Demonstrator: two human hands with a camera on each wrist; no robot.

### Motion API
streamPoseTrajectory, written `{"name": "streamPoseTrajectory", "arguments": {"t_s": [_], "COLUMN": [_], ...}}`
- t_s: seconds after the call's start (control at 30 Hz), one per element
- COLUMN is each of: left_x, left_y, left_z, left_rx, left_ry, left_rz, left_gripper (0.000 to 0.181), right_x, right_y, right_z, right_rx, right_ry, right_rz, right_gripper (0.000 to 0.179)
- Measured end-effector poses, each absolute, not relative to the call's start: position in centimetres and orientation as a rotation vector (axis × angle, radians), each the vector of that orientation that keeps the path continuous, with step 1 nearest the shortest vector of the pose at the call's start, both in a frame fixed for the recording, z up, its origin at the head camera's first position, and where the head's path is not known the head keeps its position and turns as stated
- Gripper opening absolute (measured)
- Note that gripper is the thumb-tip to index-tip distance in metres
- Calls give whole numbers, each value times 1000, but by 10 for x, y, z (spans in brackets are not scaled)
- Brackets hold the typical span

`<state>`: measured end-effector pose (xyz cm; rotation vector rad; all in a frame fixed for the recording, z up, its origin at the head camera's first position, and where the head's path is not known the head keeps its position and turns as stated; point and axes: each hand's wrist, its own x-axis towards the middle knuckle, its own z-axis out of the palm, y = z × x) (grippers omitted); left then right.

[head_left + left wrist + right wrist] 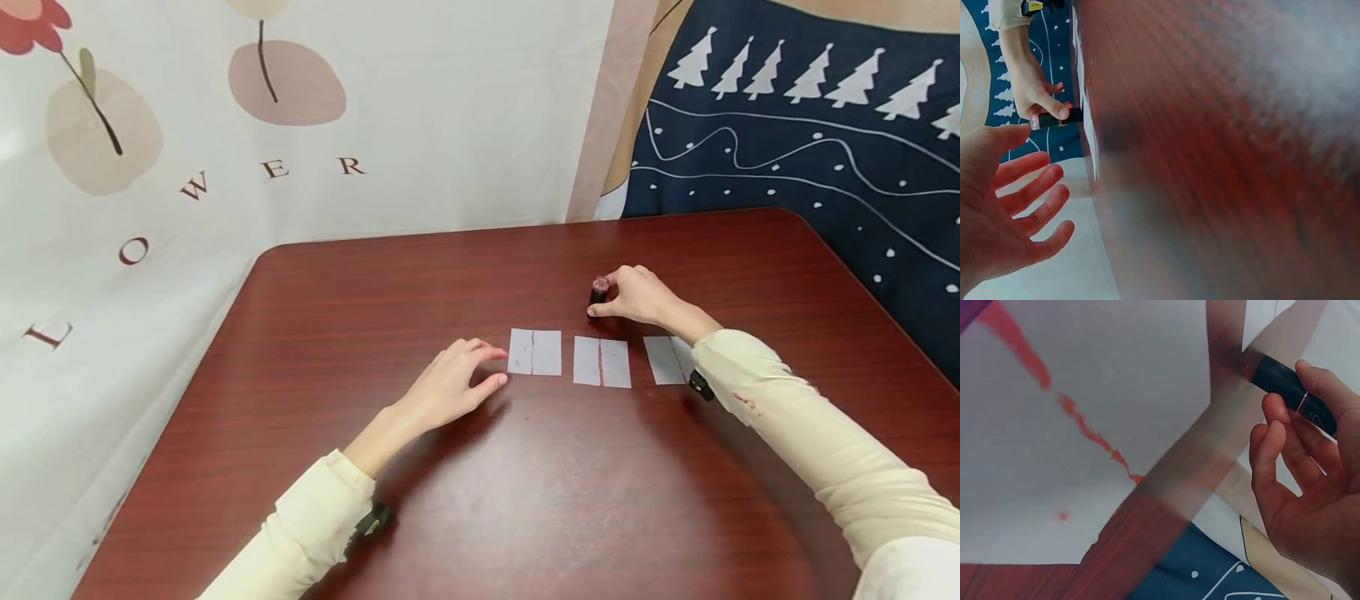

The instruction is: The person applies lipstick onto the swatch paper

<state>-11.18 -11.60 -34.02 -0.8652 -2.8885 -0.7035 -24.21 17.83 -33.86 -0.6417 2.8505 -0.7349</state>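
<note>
A black lipstick tube (598, 291) with a pinkish end stands upright on the far side of the table, behind the paper pieces. My right hand (643, 296) pinches it between thumb and fingers; a thin band shows around the tube (1279, 383) in the right wrist view. My left hand (448, 385) hovers with spread, relaxed fingers beside the left white paper (547, 353), holding nothing. This sheet has a thin dark line down it. A broader red streak runs down the middle paper (615, 363). The right paper (662, 360) is partly covered by my right forearm.
The dark red wooden table (360, 317) has rounded far corners. Behind it hangs a pale printed cloth (465, 108), with a navy cloth (750, 150) showing white trees at the right. A dark wrist device (701, 385) sits under the right sleeve.
</note>
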Motion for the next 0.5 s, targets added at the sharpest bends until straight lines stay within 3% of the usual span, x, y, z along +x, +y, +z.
{"name": "streamPoseTrajectory", "arguments": {"t_s": [0.23, 0.5], "left_x": [-118, -121], "left_y": [-110, -117], "left_z": [-344, -342], "left_rx": [-910, -897], "left_ry": [-2878, -2881], "left_rz": [-700, -636], "left_gripper": [31, 30], "right_x": [-238, -228], "right_y": [189, 205], "right_z": [-343, -329], "right_rx": [-585, -545], "right_ry": [2869, 2791], "right_rz": [-719, -668], "right_gripper": [39, 66]}}
